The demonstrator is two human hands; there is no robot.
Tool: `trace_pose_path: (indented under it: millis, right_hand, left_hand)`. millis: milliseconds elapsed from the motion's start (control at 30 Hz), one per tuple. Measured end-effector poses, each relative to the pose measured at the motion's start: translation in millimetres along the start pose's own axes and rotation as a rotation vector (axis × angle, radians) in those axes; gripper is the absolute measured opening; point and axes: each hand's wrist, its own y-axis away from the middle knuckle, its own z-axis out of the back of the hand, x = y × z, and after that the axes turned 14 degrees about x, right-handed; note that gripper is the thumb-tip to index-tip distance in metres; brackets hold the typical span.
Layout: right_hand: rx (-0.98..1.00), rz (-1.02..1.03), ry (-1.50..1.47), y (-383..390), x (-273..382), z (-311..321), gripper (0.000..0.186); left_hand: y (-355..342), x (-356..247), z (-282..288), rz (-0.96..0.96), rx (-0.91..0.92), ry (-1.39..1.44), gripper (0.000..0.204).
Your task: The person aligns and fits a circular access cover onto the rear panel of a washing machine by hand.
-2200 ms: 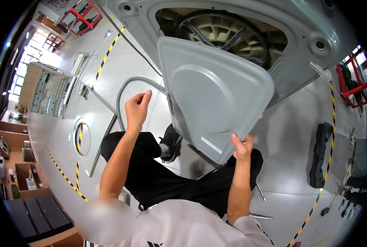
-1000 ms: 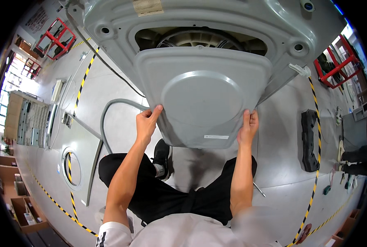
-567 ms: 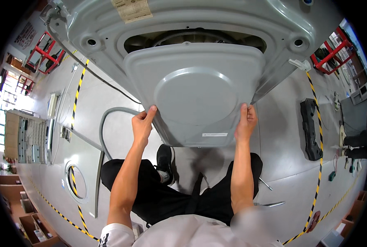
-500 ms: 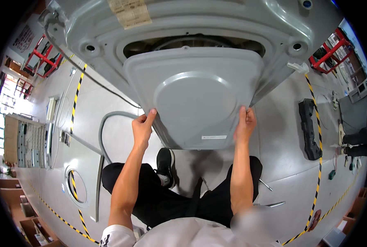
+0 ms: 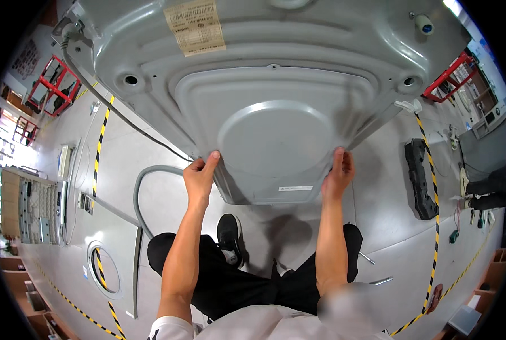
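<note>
A grey metal cover panel (image 5: 273,137) with a raised round middle sits over the back opening of a grey appliance housing (image 5: 264,31); the opening's dark inside is hidden. My left hand (image 5: 199,173) grips the panel's left edge with thumb on the face and fingers curled. Opposite it, my right hand (image 5: 338,170) holds the right edge in the same way. A small screw tab sits at the panel's top middle, and a paper label (image 5: 195,27) is on the housing above.
A grey hose (image 5: 139,199), a cable and a flat panel with a round hole (image 5: 128,269) lie left. A black block (image 5: 420,178) and rods lie right. Red trolleys (image 5: 51,85) stand behind, and another person's legs (image 5: 482,192) show at the far right.
My left hand has closed on the panel since the earliest frame. The panel has turned straight and risen to the housing, covering the opening that showed dark above it moments ago.
</note>
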Motion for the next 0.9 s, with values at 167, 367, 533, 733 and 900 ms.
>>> trace_pose_path:
  millis: [167,367,533,733,900]
  right_hand:
    - [0.075,-0.037,-0.007,-2.8,-4.0,8.7,0.021]
    - [0.058,-0.030,-0.009,-6.9,-8.7,8.0,0.021]
    - [0.073,-0.023,-0.015,-12.1,-14.1,8.6,0.017]
    - [0.005,-0.047,0.017,-16.8,-20.2,4.6,0.016]
    - [-0.094,-0.034,-0.026,-21.2,-5.3,-11.9,0.014]
  left_hand:
    - [-9.3,14.1,1.7,0.022,-0.005,-0.001,0.049]
    - [-13.8,15.7,0.1,0.019,0.001,-0.015,0.054]
    - [-18.6,19.6,-1.4,-0.023,-0.011,0.027,0.055]
    - [-22.9,20.3,-2.7,-0.058,-0.006,0.055,0.054]
    - [-26.4,20.4,-3.0,-0.053,0.014,0.079,0.052]
